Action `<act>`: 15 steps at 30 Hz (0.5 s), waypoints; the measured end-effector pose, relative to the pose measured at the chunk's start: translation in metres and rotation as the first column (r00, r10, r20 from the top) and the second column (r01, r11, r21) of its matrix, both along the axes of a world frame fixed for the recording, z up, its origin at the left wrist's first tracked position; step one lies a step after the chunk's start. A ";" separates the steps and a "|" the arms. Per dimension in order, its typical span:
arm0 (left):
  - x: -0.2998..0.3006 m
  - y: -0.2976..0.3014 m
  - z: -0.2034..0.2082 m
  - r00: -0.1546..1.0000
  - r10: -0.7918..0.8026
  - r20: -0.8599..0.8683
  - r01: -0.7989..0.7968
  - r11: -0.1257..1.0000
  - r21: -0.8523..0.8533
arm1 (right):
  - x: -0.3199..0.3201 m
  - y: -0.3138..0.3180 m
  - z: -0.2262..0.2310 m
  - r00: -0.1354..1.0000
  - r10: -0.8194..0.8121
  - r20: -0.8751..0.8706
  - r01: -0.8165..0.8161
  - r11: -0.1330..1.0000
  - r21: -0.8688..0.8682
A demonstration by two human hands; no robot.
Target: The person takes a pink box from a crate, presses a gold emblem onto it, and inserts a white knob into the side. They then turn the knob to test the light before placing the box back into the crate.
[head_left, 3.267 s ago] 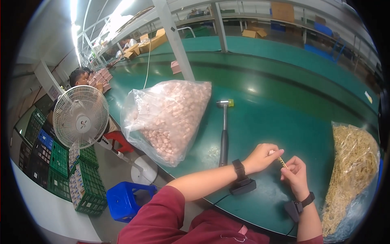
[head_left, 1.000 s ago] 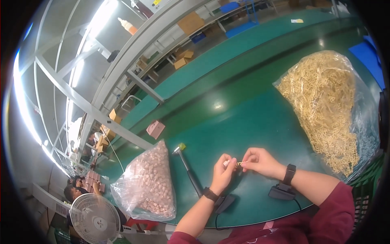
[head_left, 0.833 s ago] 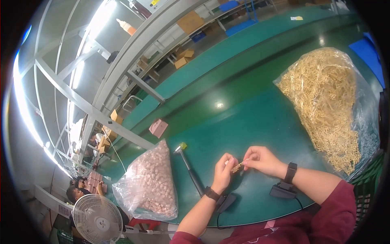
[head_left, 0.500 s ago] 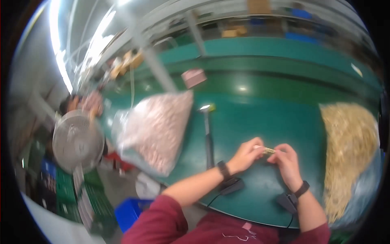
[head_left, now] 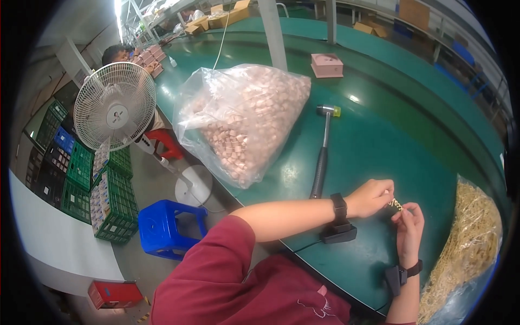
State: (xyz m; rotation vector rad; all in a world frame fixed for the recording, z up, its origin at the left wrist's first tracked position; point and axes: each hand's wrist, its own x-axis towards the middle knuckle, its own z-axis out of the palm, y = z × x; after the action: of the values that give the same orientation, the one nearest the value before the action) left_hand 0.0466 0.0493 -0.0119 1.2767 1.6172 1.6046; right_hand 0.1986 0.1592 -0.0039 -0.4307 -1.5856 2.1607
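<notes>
Between my two hands is a short gold-coloured twisted piece, too small to name. My left hand pinches its upper end with the fingers curled. The fingertips of my right hand close on its lower end, with the palm turned up. Both hands are just above the green tabletop. To the left of them lies a hammer with a black grip and a yellow-tipped head. A clear bag of gold-coloured pieces is beside my right forearm.
A large clear bag of small pink blocks lies left of the hammer. Beyond it is a pink box. A fan, a blue stool and green crates stand off the table's left side. Another person sits behind the fan.
The view has swung to the left, so the table's things appear farther right. Both hands keep hold of the gold piece, which shows more clearly between them now.
</notes>
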 end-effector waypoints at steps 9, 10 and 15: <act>-0.001 -0.002 -0.001 0.998 0.023 -0.055 -0.022 1.000 0.019 | -0.001 -0.004 0.003 1.000 -0.004 0.001 0.004 1.000 -0.001; -0.001 -0.001 -0.001 0.998 0.019 -0.056 -0.018 1.000 0.017 | -0.001 -0.005 0.003 1.000 -0.005 0.004 0.005 1.000 0.005; 0.000 -0.002 0.003 0.999 0.026 -0.036 -0.026 0.999 0.020 | -0.003 -0.004 0.002 1.000 -0.004 -0.005 0.004 1.000 -0.004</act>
State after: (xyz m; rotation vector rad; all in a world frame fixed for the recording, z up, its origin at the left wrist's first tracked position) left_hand 0.0468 0.0469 -0.0087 1.3063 1.6501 1.6250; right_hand 0.1959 0.1555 -0.0023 -0.4291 -1.5769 2.1612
